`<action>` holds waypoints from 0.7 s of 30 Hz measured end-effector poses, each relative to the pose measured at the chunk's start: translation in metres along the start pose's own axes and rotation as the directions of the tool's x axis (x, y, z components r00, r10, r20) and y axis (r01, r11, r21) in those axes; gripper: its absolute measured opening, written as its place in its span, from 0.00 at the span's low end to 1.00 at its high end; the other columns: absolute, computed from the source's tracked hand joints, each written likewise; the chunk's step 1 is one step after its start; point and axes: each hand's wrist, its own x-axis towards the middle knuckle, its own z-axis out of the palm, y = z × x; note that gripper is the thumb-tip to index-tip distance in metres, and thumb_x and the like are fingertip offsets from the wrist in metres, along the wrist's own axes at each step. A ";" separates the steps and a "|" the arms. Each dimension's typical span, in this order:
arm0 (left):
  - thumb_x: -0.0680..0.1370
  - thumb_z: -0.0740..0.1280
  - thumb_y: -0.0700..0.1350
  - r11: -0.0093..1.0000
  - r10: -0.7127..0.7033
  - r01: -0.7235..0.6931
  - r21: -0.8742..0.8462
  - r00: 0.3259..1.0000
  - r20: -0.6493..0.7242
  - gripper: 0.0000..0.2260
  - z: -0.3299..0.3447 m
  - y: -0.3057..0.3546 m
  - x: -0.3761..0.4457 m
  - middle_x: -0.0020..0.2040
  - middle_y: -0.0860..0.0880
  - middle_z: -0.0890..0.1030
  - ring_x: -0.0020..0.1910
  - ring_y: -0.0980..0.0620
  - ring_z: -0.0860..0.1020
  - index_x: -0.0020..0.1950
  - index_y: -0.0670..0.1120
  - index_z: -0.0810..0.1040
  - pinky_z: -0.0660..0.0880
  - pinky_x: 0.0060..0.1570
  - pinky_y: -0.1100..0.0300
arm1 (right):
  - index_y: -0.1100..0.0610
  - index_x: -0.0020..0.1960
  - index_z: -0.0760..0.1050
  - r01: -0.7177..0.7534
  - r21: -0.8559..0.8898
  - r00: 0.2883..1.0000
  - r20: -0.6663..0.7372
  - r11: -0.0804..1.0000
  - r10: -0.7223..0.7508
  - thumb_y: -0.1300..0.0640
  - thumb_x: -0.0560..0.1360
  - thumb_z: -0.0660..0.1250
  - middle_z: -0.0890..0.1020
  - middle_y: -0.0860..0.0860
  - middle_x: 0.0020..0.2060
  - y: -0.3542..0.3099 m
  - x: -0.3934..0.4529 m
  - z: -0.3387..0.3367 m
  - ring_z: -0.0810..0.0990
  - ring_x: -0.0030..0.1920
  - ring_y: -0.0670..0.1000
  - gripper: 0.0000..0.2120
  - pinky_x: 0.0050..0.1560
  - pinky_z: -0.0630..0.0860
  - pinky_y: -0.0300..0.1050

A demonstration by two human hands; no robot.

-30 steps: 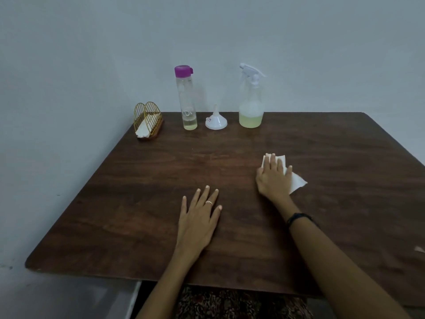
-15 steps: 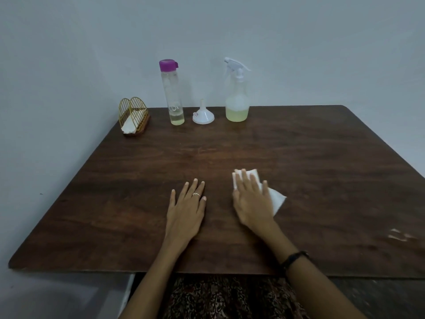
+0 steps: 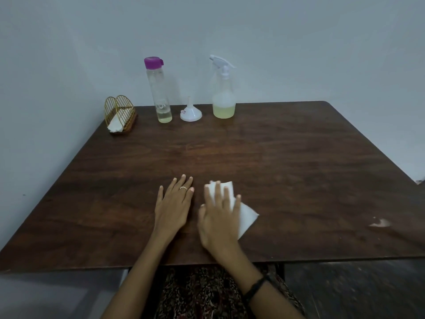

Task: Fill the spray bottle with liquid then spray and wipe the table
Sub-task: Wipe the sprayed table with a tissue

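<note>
near the table's (image 3: 299, 157) front edge, our right hand (image 3: 218, 217) presses flat on a tissue (image 3: 247, 218); left hand (image 3: 173, 203) rests flat beside. spray bottle (image 3: 223, 93) stands at the back edge. best wiped with even pressure, overlapping strokes.

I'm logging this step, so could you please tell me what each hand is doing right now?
Left hand: open, flat on the table, holding nothing.
Right hand: open, straight fingers pressing the white tissue onto the table.
</note>
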 end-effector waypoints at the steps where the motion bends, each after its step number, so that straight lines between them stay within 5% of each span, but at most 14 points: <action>1: 0.82 0.49 0.49 0.998 0.024 -0.025 0.057 0.999 0.023 0.21 0.000 -0.001 0.000 0.77 0.54 0.51 0.77 0.54 0.47 0.76 0.53 0.53 0.45 0.73 0.48 | 0.53 0.64 0.75 0.030 -0.001 0.999 0.013 1.000 -0.030 0.50 0.72 0.49 0.76 0.55 0.65 -0.008 -0.006 0.001 0.75 0.65 0.55 0.26 0.66 0.59 0.59; 4: 0.82 0.51 0.49 0.994 0.032 -0.038 0.103 0.997 0.067 0.22 0.001 0.000 0.002 0.78 0.52 0.51 0.77 0.51 0.46 0.76 0.50 0.55 0.45 0.73 0.43 | 0.53 0.64 0.76 0.083 -0.031 0.996 0.033 0.996 -0.082 0.50 0.72 0.51 0.77 0.52 0.64 -0.005 -0.022 -0.003 0.76 0.65 0.53 0.25 0.63 0.59 0.57; 10: 0.82 0.51 0.52 0.974 0.009 -0.020 -0.226 0.999 -0.050 0.21 0.001 0.043 -0.001 0.76 0.52 0.58 0.76 0.55 0.50 0.74 0.50 0.61 0.43 0.74 0.50 | 0.55 0.66 0.74 -0.043 -0.116 0.999 -0.031 0.992 0.040 0.51 0.73 0.52 0.76 0.52 0.65 0.067 -0.029 -0.021 0.76 0.63 0.54 0.25 0.60 0.72 0.62; 13: 0.82 0.51 0.52 0.962 0.096 -0.099 -0.253 0.995 -0.025 0.20 0.006 0.066 -0.001 0.76 0.52 0.57 0.76 0.55 0.49 0.74 0.51 0.60 0.42 0.73 0.52 | 0.56 0.70 0.69 -0.102 -0.149 0.995 -0.010 0.983 0.102 0.50 0.75 0.46 0.71 0.54 0.69 0.106 -0.029 -0.032 0.72 0.68 0.57 0.28 0.64 0.67 0.64; 17: 0.81 0.47 0.55 0.945 0.176 -0.159 -0.285 0.984 0.038 0.22 0.020 0.090 -0.003 0.76 0.52 0.57 0.76 0.55 0.48 0.74 0.50 0.59 0.40 0.73 0.53 | 0.54 0.77 0.50 -0.143 -0.151 0.989 0.027 0.978 0.148 0.46 0.70 0.29 0.52 0.52 0.77 0.138 -0.027 -0.047 0.52 0.76 0.54 0.37 0.73 0.48 0.62; 21: 0.74 0.32 0.61 0.952 0.230 -0.212 -0.218 0.972 0.057 0.35 0.034 0.095 -0.005 0.77 0.51 0.56 0.76 0.52 0.50 0.75 0.50 0.58 0.40 0.72 0.54 | 0.55 0.76 0.54 -0.234 -0.145 0.972 -0.018 0.961 0.234 0.46 0.72 0.32 0.57 0.54 0.76 0.132 -0.021 -0.041 0.56 0.75 0.56 0.35 0.72 0.50 0.64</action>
